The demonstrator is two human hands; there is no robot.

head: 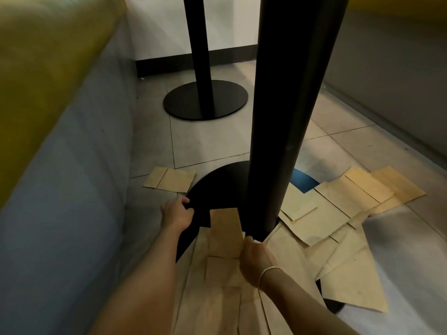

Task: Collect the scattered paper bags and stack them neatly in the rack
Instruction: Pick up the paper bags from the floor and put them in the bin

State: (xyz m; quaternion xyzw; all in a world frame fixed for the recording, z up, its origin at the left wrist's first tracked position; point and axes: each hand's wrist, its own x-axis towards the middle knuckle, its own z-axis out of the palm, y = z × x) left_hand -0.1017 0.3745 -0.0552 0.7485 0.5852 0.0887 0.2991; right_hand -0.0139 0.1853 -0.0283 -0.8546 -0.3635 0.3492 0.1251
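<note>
While the left hand (pixel 177 213) grips the table base (pixel 212 187), the right hand (pixel 254 257) pinches a paper bag (pixel 225 230)

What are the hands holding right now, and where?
Right hand pinches a paper bag at its right edge. Left hand grips the table base rim.

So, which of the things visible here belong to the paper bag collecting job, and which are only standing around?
Belonging to the job:
- paper bag pinched by the right hand
- scattered bags to the right of the pole
- lone bag by the bench
- left hand, at the near table base edge

Only standing around:
- near table pole
- far table base
- bench
- bracelet
</note>
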